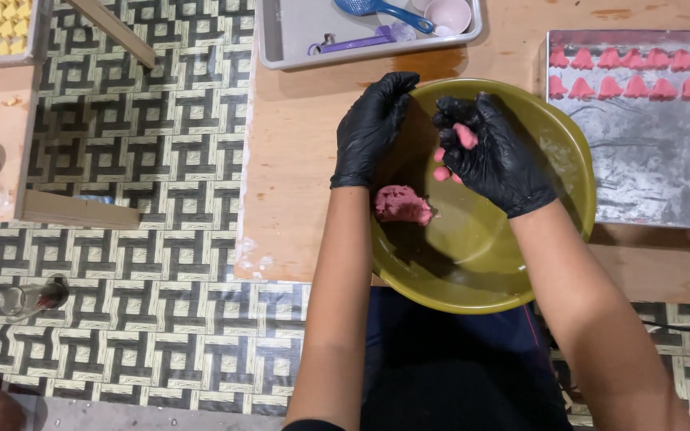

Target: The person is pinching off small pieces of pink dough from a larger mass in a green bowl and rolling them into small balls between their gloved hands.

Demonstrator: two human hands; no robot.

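One dough lump [402, 204], olive bowl [569, 144]

pink dough [465, 136] mostly hidden in right hand [493, 156] | grey tray [281, 48] cut off at top

Gloved right hand [495, 152] pinching pink dough [465, 136], left hand [370, 128] on olive bowl [569, 152]

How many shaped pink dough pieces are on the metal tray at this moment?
11. All sit on the metal tray at its far end: six shaped pink dough pieces in the back row, five in the row just in front. None look hidden.
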